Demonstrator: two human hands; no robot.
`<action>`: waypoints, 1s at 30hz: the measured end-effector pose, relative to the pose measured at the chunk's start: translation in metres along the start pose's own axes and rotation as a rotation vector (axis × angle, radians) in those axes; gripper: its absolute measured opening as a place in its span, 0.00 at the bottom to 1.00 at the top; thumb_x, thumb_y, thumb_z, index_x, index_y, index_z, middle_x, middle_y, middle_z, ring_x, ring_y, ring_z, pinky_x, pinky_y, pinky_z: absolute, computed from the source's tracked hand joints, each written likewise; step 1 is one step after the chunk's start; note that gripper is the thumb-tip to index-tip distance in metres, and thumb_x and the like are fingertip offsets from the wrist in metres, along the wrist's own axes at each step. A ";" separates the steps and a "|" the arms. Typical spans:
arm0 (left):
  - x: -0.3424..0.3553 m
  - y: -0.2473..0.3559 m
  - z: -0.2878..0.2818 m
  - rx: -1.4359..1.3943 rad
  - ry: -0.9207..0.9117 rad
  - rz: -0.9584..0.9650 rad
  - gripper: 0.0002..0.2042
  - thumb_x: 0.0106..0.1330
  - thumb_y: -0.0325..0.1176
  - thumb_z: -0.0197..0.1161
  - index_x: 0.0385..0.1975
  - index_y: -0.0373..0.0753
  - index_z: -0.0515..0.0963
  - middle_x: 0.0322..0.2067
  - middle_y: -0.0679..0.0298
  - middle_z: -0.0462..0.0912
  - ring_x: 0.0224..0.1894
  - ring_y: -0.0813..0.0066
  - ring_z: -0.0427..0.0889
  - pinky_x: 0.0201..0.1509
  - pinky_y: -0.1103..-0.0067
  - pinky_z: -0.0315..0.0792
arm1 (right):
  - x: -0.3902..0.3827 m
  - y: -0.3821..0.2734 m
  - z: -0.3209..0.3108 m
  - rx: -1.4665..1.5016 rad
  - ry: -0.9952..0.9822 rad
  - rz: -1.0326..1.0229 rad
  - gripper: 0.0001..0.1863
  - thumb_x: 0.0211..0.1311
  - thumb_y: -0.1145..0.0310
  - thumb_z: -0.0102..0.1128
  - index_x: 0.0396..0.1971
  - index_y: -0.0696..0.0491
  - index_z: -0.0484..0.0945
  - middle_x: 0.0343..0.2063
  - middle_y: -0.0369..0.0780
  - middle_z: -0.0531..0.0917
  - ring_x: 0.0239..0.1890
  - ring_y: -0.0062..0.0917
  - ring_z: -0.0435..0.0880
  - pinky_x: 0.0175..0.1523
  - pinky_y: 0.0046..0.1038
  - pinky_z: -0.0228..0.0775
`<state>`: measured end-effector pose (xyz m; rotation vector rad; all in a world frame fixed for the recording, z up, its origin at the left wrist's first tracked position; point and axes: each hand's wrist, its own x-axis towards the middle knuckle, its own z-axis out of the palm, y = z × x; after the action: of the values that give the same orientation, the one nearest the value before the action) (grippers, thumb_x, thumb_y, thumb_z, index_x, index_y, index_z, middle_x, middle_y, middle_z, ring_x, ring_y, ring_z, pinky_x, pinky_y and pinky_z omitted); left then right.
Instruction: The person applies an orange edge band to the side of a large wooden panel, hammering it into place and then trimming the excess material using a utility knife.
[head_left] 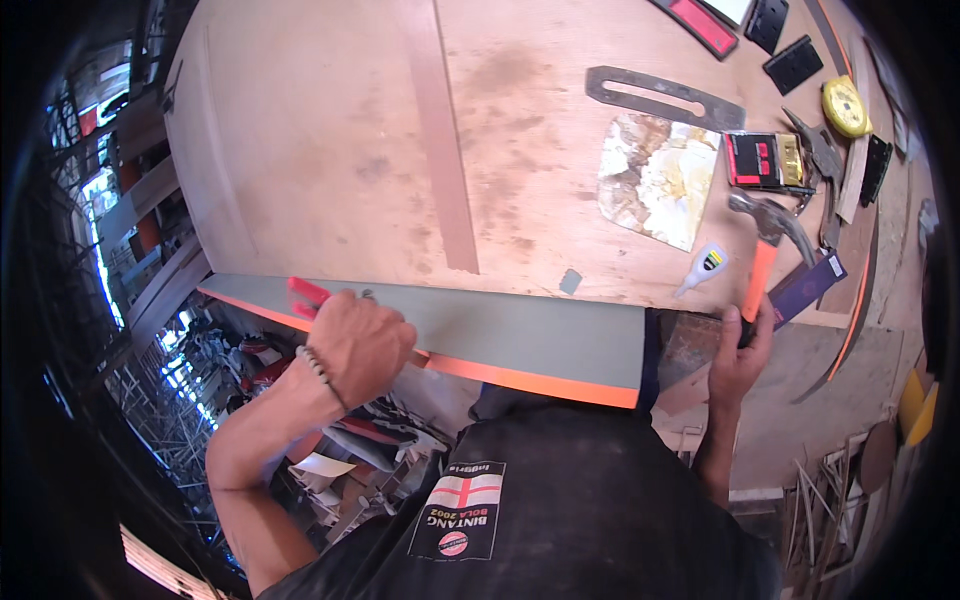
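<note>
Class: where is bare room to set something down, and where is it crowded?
Bare: plywood left of the brown strip; plywood between strip and slotted metal plate; grey panel right of the left hand. Crowded: from glue bottle to yellow tape measure.

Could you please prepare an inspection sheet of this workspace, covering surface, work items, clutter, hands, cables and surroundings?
Surface: wooden table, stained, with a darker strip running front to back.
Work items: gray panel with orange edging along the near side; hammer; red tool, partly hidden.
Clutter: slotted metal plate, small bottle, purple box and yellow tape measure, toward the right.
Hands: left hand closed around the red tool; right hand gripping the hammer.
Cables: nothing seen.
Surroundings: boards at left, thin sticks at lower right.
</note>
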<state>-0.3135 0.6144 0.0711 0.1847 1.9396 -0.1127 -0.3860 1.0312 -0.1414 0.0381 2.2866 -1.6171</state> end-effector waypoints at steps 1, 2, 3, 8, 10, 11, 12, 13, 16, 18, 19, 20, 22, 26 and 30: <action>-0.002 0.001 -0.002 0.001 0.002 -0.024 0.04 0.57 0.37 0.72 0.24 0.47 0.85 0.29 0.68 0.87 0.36 0.64 0.89 0.43 0.65 0.75 | -0.003 0.004 -0.003 -0.039 0.032 0.029 0.21 0.82 0.71 0.58 0.68 0.63 0.72 0.58 0.43 0.81 0.58 0.25 0.80 0.66 0.29 0.70; 0.002 0.003 -0.008 0.007 -0.047 0.014 0.05 0.63 0.36 0.67 0.27 0.47 0.87 0.29 0.66 0.89 0.37 0.64 0.90 0.42 0.66 0.76 | -0.007 0.007 -0.007 -0.080 0.063 0.057 0.21 0.82 0.71 0.58 0.67 0.63 0.73 0.56 0.42 0.82 0.58 0.25 0.80 0.66 0.29 0.71; 0.003 0.004 -0.013 0.013 -0.105 0.035 0.09 0.68 0.36 0.63 0.29 0.46 0.89 0.30 0.63 0.91 0.38 0.65 0.92 0.41 0.66 0.78 | -0.009 0.005 -0.008 -0.126 0.078 0.012 0.20 0.82 0.70 0.58 0.67 0.63 0.73 0.54 0.41 0.82 0.54 0.23 0.80 0.61 0.27 0.72; 0.022 -0.022 -0.004 -0.023 0.104 0.205 0.05 0.60 0.36 0.70 0.25 0.46 0.88 0.29 0.60 0.91 0.36 0.60 0.93 0.37 0.64 0.80 | -0.050 -0.013 -0.012 -0.186 0.289 0.181 0.23 0.81 0.64 0.63 0.66 0.61 0.74 0.35 0.33 0.76 0.31 0.15 0.73 0.35 0.22 0.67; 0.032 -0.036 -0.003 -0.026 0.050 0.250 0.07 0.62 0.39 0.71 0.30 0.44 0.90 0.32 0.61 0.93 0.38 0.61 0.93 0.38 0.63 0.80 | -0.069 -0.022 -0.006 -0.211 0.426 0.124 0.25 0.80 0.62 0.64 0.66 0.61 0.74 0.30 0.31 0.74 0.25 0.11 0.68 0.26 0.21 0.56; 0.037 -0.041 -0.003 -0.041 -0.067 0.266 0.10 0.63 0.41 0.71 0.33 0.42 0.91 0.35 0.63 0.93 0.40 0.62 0.92 0.40 0.63 0.80 | -0.080 -0.033 0.000 -0.213 0.472 0.081 0.25 0.80 0.61 0.64 0.67 0.61 0.74 0.29 0.31 0.74 0.25 0.12 0.67 0.26 0.22 0.55; 0.039 -0.047 0.003 -0.100 -0.056 0.307 0.11 0.61 0.42 0.74 0.32 0.40 0.91 0.35 0.63 0.93 0.39 0.61 0.92 0.41 0.62 0.79 | -0.091 -0.040 0.004 -0.211 0.513 0.081 0.26 0.80 0.60 0.64 0.68 0.61 0.73 0.29 0.30 0.73 0.25 0.12 0.67 0.25 0.22 0.55; 0.043 -0.054 0.008 -0.146 -0.038 0.353 0.13 0.59 0.43 0.76 0.30 0.39 0.91 0.34 0.64 0.93 0.37 0.60 0.91 0.42 0.61 0.79 | -0.104 -0.046 0.008 -0.206 0.566 0.083 0.26 0.80 0.60 0.64 0.68 0.60 0.73 0.28 0.30 0.73 0.24 0.12 0.66 0.24 0.22 0.54; 0.074 -0.068 0.022 -0.157 -0.081 0.544 0.14 0.58 0.44 0.80 0.30 0.38 0.92 0.35 0.61 0.93 0.43 0.60 0.90 0.49 0.61 0.79 | -0.142 -0.069 0.024 -0.205 0.644 0.176 0.26 0.81 0.60 0.63 0.67 0.62 0.74 0.32 0.35 0.79 0.29 0.17 0.74 0.31 0.24 0.66; 0.076 -0.077 0.026 -0.115 -0.013 0.595 0.17 0.59 0.46 0.81 0.30 0.35 0.92 0.39 0.60 0.93 0.49 0.62 0.88 0.55 0.63 0.78 | -0.157 -0.078 0.046 -0.167 0.701 0.098 0.27 0.80 0.58 0.64 0.67 0.61 0.74 0.27 0.32 0.75 0.25 0.15 0.70 0.27 0.23 0.60; 0.073 -0.089 0.041 -0.207 0.002 0.554 0.18 0.59 0.48 0.81 0.35 0.38 0.92 0.40 0.59 0.92 0.51 0.61 0.88 0.56 0.64 0.78 | -0.151 -0.078 0.055 -0.147 0.688 0.012 0.28 0.80 0.55 0.65 0.67 0.59 0.74 0.21 0.28 0.68 0.19 0.11 0.62 0.20 0.22 0.50; 0.070 -0.098 0.045 -0.229 0.025 0.535 0.18 0.59 0.48 0.81 0.35 0.38 0.92 0.40 0.59 0.92 0.51 0.61 0.88 0.56 0.64 0.78 | -0.157 -0.074 0.054 -0.143 0.665 -0.016 0.28 0.80 0.55 0.65 0.67 0.59 0.74 0.21 0.28 0.68 0.19 0.11 0.62 0.20 0.22 0.50; 0.067 -0.103 0.022 -0.185 0.201 0.590 0.17 0.61 0.49 0.79 0.40 0.42 0.92 0.39 0.61 0.92 0.48 0.63 0.89 0.52 0.64 0.80 | -0.185 -0.056 0.042 -0.097 0.655 0.101 0.26 0.81 0.59 0.64 0.67 0.62 0.73 0.30 0.34 0.78 0.27 0.17 0.74 0.28 0.23 0.65; 0.055 -0.142 0.092 -0.535 0.464 0.641 0.15 0.61 0.50 0.75 0.38 0.45 0.91 0.38 0.59 0.93 0.45 0.58 0.90 0.49 0.61 0.81 | -0.207 -0.162 0.158 -0.225 0.670 -0.289 0.29 0.73 0.53 0.73 0.55 0.66 0.80 0.39 0.51 0.85 0.37 0.35 0.83 0.44 0.39 0.80; -0.011 -0.154 0.161 -0.684 0.882 0.308 0.14 0.62 0.47 0.75 0.40 0.45 0.87 0.38 0.60 0.90 0.44 0.55 0.91 0.43 0.61 0.80 | -0.219 -0.156 0.187 -0.256 0.661 -0.297 0.29 0.72 0.52 0.74 0.50 0.67 0.80 0.39 0.51 0.85 0.37 0.38 0.83 0.45 0.39 0.80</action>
<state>-0.1902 0.4355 0.0207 0.0691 2.6495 0.9735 -0.1648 0.8414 0.0090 0.2078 3.1180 -1.5964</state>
